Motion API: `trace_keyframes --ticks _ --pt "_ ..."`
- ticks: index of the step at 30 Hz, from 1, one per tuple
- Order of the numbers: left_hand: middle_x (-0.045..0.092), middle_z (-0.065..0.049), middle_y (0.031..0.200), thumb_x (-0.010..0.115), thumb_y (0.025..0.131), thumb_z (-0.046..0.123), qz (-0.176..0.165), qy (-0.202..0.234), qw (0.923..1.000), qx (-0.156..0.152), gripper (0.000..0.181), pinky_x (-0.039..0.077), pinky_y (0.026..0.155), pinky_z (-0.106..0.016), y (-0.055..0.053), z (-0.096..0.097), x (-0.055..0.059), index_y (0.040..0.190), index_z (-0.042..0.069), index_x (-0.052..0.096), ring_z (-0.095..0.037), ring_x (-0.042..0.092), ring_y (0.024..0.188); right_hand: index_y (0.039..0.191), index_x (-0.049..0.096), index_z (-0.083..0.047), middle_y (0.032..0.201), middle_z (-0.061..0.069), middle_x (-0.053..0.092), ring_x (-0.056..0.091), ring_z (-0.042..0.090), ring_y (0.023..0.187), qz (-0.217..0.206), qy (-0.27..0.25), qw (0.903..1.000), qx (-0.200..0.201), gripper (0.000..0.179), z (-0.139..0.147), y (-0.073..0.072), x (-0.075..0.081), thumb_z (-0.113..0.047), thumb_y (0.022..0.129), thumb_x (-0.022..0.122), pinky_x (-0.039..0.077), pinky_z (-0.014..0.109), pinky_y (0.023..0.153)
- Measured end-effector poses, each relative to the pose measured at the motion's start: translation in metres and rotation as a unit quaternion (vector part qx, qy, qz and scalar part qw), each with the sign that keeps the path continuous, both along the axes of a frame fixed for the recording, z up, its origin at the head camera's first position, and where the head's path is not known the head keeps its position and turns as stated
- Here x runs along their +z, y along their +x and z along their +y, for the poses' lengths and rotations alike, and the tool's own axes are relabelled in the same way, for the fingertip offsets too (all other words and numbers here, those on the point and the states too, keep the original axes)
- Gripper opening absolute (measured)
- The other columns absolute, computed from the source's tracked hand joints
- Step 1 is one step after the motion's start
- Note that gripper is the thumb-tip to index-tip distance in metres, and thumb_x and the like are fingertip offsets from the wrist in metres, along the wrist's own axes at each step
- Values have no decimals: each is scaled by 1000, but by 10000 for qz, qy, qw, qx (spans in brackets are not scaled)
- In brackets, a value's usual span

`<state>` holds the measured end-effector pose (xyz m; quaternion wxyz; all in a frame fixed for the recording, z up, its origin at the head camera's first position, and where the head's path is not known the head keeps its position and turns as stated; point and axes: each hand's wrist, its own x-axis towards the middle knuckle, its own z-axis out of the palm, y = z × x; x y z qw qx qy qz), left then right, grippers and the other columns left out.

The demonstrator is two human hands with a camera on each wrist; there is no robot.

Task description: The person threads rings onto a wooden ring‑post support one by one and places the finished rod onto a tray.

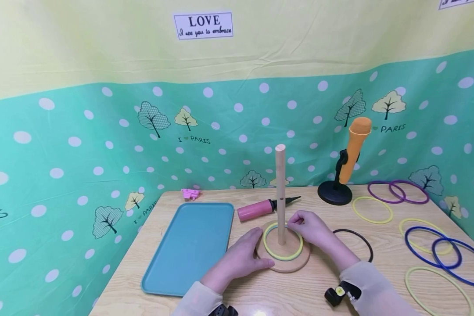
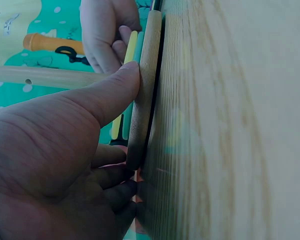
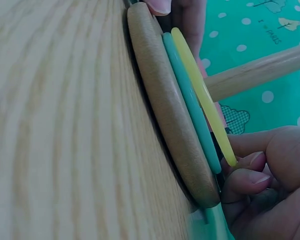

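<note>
While the left hand [image 1: 242,252] grips the base [image 1: 290,266] left of the peg [image 1: 281,184], the right hand [image 1: 308,226] pinches a yellow ring [image 3: 202,95] already around it, above a teal ring [image 3: 189,100]; other rings [image 1: 420,227], to its right, aren't.

The round wooden base [image 1: 288,266], pale with a rounded rim, lies flat. A plain wooden post [image 1: 281,184] stands upright from its middle, a small dark hole partway up its length. Two slim rings encircle the post near its foot: a teal ring [image 3: 190,106] lower, just over the base, and a light yellow ring [image 1: 283,259] directly above it, nearly level. Seen from the head, the left hand [image 1: 242,254] grips the base's rim, thumb toward seven o'clock and fingers toward ten; the right hand [image 1: 312,228] pinches the yellow ring near one o'clock.
</note>
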<state>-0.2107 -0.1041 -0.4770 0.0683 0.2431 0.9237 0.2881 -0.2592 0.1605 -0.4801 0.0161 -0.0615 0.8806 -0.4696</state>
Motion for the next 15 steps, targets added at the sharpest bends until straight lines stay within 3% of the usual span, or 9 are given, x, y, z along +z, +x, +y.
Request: trace_keyframes --ticks 15 --pt "41 -25 171 89 94 48 24 -33 10000 -9 102 38 128 -54 -1 1 -1 168 -3 40 -40 44 156 97 75 -9 87 0 68 62 17 83 138 403 9991 73 7 -1 1 1 -11 101 80 52 35 76"
